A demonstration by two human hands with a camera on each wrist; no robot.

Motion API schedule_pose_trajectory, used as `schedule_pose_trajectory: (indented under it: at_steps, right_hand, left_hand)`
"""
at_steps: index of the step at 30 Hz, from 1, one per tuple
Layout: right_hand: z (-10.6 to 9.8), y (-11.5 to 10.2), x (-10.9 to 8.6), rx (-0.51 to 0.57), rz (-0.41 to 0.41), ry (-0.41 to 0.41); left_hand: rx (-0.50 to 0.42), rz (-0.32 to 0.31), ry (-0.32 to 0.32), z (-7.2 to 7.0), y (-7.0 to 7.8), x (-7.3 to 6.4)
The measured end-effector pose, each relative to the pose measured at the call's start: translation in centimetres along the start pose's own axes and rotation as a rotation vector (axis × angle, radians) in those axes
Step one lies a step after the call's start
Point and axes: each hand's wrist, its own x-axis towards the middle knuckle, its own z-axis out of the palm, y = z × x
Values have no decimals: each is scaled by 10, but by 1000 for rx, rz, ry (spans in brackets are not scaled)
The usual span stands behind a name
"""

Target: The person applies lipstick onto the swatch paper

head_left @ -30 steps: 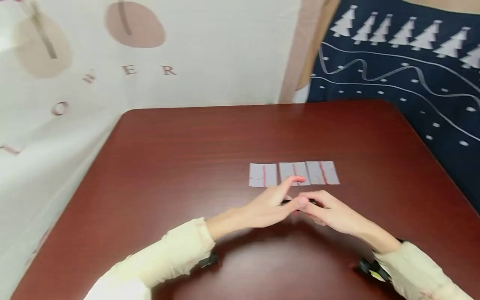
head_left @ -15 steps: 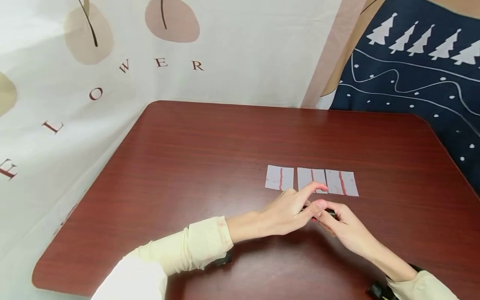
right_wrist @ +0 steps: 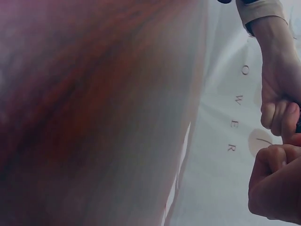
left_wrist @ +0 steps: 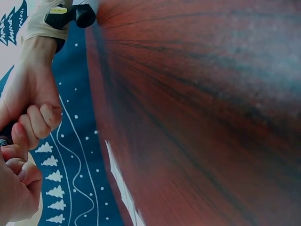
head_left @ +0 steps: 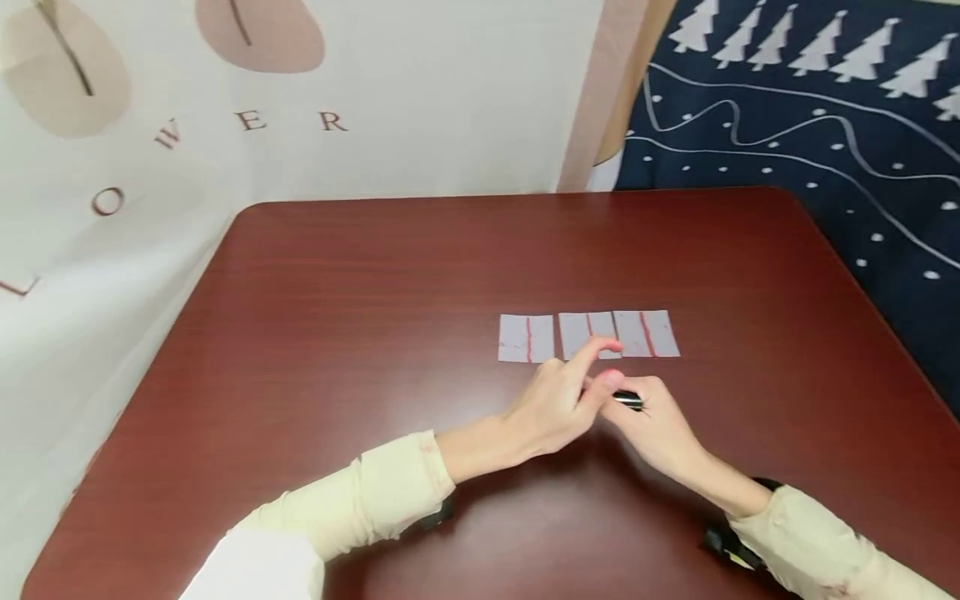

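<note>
In the head view, my left hand (head_left: 558, 400) and right hand (head_left: 660, 425) meet above the table. Between them they hold a slim black tube (head_left: 628, 401) with a silver band, much of it covered by fingers. My left thumb and curled fingers grip one end, while the left index finger sticks out. My right fingers pinch the other end. The left wrist view shows a dark ribbed part (left_wrist: 5, 140) between the hands. Just beyond the hands lie three white paper pieces in a row, the left one (head_left: 513, 337), the partly covered middle one (head_left: 572, 332) and the right one (head_left: 660, 333), each with a red line.
The brown table (head_left: 360, 275) has rounded far corners. A white printed cloth (head_left: 450, 100) hangs behind and to the left, and a dark blue cloth (head_left: 750, 158) with white trees hangs at the right. Black devices, such as the right one (head_left: 723, 546), sit at both wrists.
The head view swung aside and back. The hands stay together over the table; more of the black tube and its silver band shows beside the right fingers now.
</note>
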Motion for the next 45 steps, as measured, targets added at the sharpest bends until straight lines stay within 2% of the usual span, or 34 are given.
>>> schedule_pose_trajectory:
  at_steps: [6,10,13,15,17,20,24,27,28,31,33,36,40,45]
  right_hand:
    - [2,1,11,-23,50,-61]
    - [1,-3,15,-41,19,-78]
    - [-5,-7,18,-24,-10,-122]
    - [-11,-9,19,-5,-23,-173]
    - [-12,-13,24,11,-55,-260]
    - [-13,-19,31,45,-62,-357]
    - [-13,-25,35,203,14,-495]
    - [-12,-28,35,360,66,-604]
    - [-13,-29,35,386,74,-631]
    - [-22,-34,37,377,52,-676]
    - [-30,-38,39,326,49,-696]
    - [-42,-46,46,274,73,-704]
    - [-47,-51,50,210,112,-664]
    - [-45,-48,50,162,96,-630]
  left_hand:
    - [10,-15,14,-5,-4,-1]
    - [31,14,18,-10,-3,4]
    - [36,14,1,-12,0,11]
    - [32,-11,-30,-11,2,16]
    - [34,-52,-52,-18,6,16]
    - [66,-76,-47,-27,11,19]
    - [243,-39,-2,-37,15,26]
    - [386,-10,-19,-41,19,32]
    - [418,-10,-33,-41,21,33]
    - [467,-26,-68,-43,28,40]
    - [488,-50,-78,-43,33,45]
    - [523,-71,-57,-42,40,52]
    - [546,-100,-41,-40,45,58]
    - [587,-57,-84,-43,48,60]
